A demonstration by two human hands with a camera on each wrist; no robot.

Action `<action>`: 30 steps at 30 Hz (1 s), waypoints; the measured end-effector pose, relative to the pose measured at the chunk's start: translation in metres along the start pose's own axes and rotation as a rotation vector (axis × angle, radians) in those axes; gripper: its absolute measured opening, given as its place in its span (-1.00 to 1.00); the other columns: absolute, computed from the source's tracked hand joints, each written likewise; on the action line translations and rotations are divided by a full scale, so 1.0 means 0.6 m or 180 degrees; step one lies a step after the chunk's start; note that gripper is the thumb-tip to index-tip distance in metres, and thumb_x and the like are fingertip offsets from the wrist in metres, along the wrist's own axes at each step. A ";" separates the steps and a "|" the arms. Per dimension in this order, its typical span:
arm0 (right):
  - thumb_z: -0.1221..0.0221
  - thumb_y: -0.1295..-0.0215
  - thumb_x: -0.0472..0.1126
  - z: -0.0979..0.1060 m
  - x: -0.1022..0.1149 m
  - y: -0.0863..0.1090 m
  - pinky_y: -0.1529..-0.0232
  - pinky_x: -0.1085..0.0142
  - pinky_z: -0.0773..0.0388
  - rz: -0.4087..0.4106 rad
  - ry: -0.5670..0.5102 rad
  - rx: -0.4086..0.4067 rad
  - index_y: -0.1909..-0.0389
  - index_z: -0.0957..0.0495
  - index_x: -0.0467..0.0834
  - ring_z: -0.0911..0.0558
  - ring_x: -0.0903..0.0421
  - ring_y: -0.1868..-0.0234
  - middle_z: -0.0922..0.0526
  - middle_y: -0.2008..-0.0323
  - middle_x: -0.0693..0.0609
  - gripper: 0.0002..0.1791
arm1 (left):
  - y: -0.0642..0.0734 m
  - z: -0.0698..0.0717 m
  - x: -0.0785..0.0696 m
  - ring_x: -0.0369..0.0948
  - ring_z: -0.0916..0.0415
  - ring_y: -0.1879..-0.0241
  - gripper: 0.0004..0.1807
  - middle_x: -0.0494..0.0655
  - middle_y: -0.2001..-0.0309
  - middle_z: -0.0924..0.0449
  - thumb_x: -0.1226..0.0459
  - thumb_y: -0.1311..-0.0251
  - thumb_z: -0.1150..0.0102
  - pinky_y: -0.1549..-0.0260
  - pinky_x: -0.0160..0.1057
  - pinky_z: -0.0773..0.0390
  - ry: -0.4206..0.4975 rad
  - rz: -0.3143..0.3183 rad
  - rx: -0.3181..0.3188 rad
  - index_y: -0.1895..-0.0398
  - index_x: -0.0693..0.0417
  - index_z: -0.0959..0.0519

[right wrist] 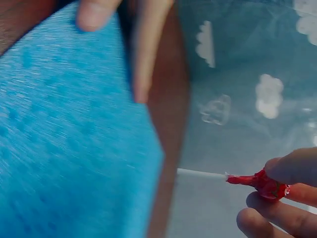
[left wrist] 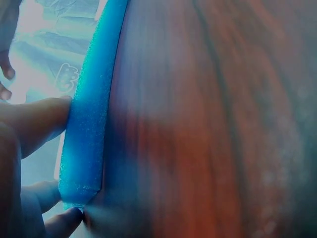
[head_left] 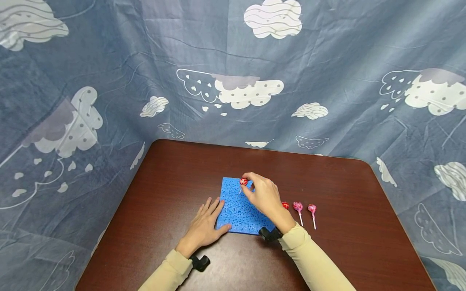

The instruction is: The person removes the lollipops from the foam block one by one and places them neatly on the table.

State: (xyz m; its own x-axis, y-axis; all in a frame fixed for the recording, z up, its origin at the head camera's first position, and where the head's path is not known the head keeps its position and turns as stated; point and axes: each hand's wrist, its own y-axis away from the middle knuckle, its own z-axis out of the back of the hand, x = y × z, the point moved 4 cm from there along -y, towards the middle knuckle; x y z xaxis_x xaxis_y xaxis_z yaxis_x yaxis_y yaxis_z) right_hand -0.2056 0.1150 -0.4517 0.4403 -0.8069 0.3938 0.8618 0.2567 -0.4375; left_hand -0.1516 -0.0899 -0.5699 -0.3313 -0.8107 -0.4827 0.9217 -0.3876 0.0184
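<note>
My right hand (head_left: 265,196) pinches a red-wrapped lollipop (head_left: 243,182) by its candy head over the far part of a blue foam board (head_left: 236,212). In the right wrist view the lollipop's white stick (right wrist: 202,174) points away from the fingers, toward the board. My left hand (head_left: 204,224) lies spread at the board's left edge, its thumb and fingertips touching it. The left wrist view shows the board's thick side (left wrist: 89,114) with fingers against it. Small dark pits dot the foam's top surface.
Right of the board, a red lollipop (head_left: 285,205), partly hidden by my right wrist, lies beside two pink lollipops, one nearer (head_left: 298,207) and one farther right (head_left: 312,209). All rest on the brown wooden table (head_left: 174,173). A blue cloud-print cloth (head_left: 233,48) hangs behind the table.
</note>
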 end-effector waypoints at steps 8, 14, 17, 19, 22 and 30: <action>-0.45 -0.21 -0.20 0.122 -0.044 0.020 0.49 0.19 -0.54 -0.0011 0.0054 -0.0509 0.06 -0.75 -0.06 -0.68 0.12 0.45 -0.76 0.35 0.06 -0.73 | 0.003 0.000 -0.002 0.09 0.14 -0.68 -0.02 -0.02 -0.69 0.00 -0.34 -0.38 -0.04 -0.61 0.18 -0.01 0.0017 -0.0026 0.0011 -0.70 -0.08 -0.07; -0.46 -0.16 -0.27 0.201 -0.130 0.065 0.48 0.11 -0.52 -0.0212 0.0369 -0.0781 0.06 -0.78 -0.14 -0.68 0.04 0.52 -0.80 0.33 -0.05 -0.71 | 0.004 0.000 0.000 0.08 0.16 -0.68 -0.02 -0.02 -0.69 0.01 -0.34 -0.38 -0.05 -0.62 0.17 0.00 0.0018 -0.0011 0.0025 -0.70 -0.09 -0.06; -0.46 -0.14 -0.27 0.226 -0.171 0.093 0.55 0.14 -0.45 -0.0414 0.0559 -0.0821 0.08 -0.79 -0.12 -0.62 0.06 0.56 -0.80 0.35 -0.05 -0.72 | 0.004 0.001 0.000 0.09 0.16 -0.68 -0.02 -0.01 -0.69 0.01 -0.33 -0.38 -0.06 -0.61 0.18 -0.01 0.0017 -0.0011 0.0033 -0.70 -0.08 -0.06; -0.46 -0.14 -0.26 0.238 -0.195 0.111 0.61 0.17 -0.38 -0.0552 0.0657 -0.0778 0.09 -0.80 -0.11 -0.55 0.06 0.59 -0.80 0.35 -0.07 -0.72 | 0.003 0.002 0.000 0.11 0.15 -0.68 -0.03 0.01 -0.68 0.00 -0.32 -0.39 -0.07 -0.61 0.20 -0.02 0.0020 -0.0024 0.0024 -0.70 -0.07 -0.07; -0.46 -0.15 -0.22 0.248 -0.227 0.134 0.64 0.20 -0.30 -0.0742 0.0757 -0.0667 0.09 -0.80 -0.08 -0.48 0.04 0.60 -0.81 0.29 -0.12 -0.73 | 0.002 0.003 0.000 0.12 0.15 -0.68 -0.04 0.01 -0.68 -0.01 -0.31 -0.39 -0.07 -0.60 0.21 -0.03 0.0018 -0.0038 0.0014 -0.69 -0.06 -0.08; -0.43 -0.19 -0.16 0.243 -0.282 0.172 0.64 0.03 -0.38 -0.1040 0.0785 -0.0355 0.06 -0.78 -0.11 -0.63 -0.25 0.48 -0.80 0.21 -0.25 -0.71 | 0.002 0.002 0.000 0.12 0.12 -0.67 -0.05 0.01 -0.67 -0.04 -0.31 -0.39 -0.07 -0.60 0.19 -0.04 -0.0012 -0.0047 -0.0008 -0.69 -0.06 -0.11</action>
State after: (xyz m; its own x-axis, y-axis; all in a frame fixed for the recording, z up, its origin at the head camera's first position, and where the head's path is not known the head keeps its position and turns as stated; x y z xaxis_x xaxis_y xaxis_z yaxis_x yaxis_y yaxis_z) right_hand -0.1545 0.3555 -0.4454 0.0633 -0.9429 0.3271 0.9075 -0.0820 -0.4120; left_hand -0.1506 -0.0910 -0.5688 -0.3457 -0.8066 -0.4795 0.9172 -0.3984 0.0090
